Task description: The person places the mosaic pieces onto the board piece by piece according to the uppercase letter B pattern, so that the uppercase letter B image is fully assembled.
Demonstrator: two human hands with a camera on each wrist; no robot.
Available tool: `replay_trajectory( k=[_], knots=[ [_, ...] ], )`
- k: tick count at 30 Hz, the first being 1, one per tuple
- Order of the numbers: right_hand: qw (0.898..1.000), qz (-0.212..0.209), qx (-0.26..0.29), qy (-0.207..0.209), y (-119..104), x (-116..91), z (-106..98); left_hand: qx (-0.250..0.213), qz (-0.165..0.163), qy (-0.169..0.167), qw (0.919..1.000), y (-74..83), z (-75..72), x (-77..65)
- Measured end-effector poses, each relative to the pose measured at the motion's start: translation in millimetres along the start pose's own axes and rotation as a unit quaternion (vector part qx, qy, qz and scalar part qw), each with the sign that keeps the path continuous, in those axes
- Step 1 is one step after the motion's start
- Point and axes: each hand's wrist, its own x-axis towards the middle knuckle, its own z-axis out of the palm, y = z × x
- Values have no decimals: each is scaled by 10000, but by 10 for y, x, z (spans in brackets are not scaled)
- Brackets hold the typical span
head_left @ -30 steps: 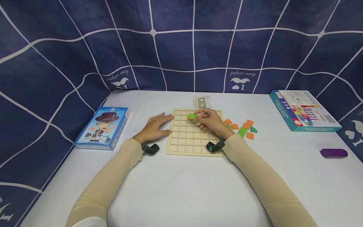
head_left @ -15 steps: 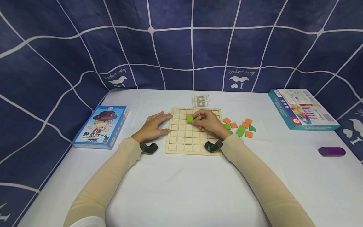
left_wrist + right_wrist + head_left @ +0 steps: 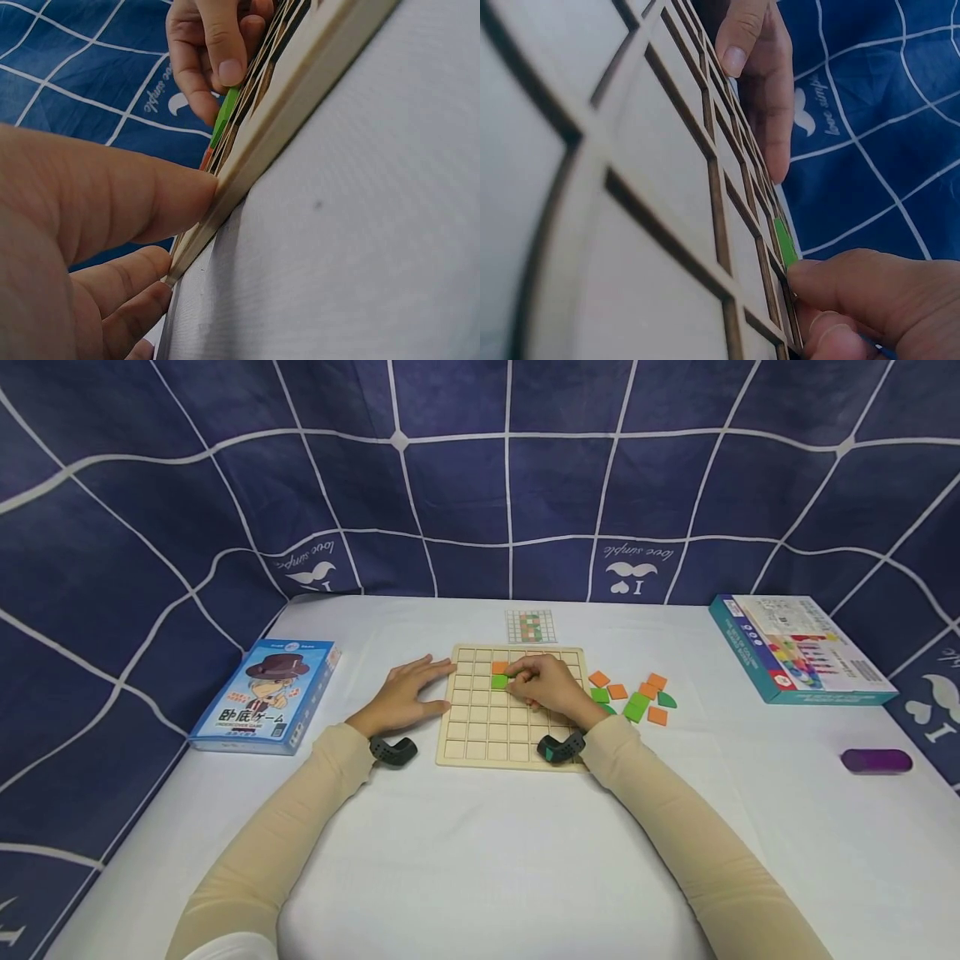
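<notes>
A light wooden grid board (image 3: 480, 735) lies flat on the white table. In its far part, an orange square tile (image 3: 499, 667) sits in a cell, with a green square tile (image 3: 498, 682) directly on the near side of it. My right hand (image 3: 551, 687) pinches that green tile at its right edge between thumb and forefinger; the left wrist view shows the thumb on the green tile (image 3: 226, 112). Fingers spread, my left hand (image 3: 405, 697) rests against the board's left edge, its thumb touching the rim in the left wrist view.
Right of the board lie several loose tiles, including an orange one (image 3: 657, 716) and a dark green rounded piece (image 3: 667, 700). Beyond the board is a small pattern card (image 3: 530, 627). A blue game box (image 3: 262, 697), a teal-edged box (image 3: 802, 647) and a purple object (image 3: 876, 761) stand farther out.
My right hand has brought the green tile from over the orange tile nearer to me, down into the cell in front of it. The left hand has stayed at the board's edge.
</notes>
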Motion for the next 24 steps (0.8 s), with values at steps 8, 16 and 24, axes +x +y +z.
replay_trajectory(
  k=[8,16,24],
  knots=[
    [10000,-63,-18,-38,13,3,-5,21,19,13,10000,-6,6,2],
    [9999,30,155,-70,-6,1,-9,-56,36,32,10000,-11,3,4],
    [9933,294,1110,-161,-21,-13,-69,-28,30,23,10000,-25,21,17]
  ],
)
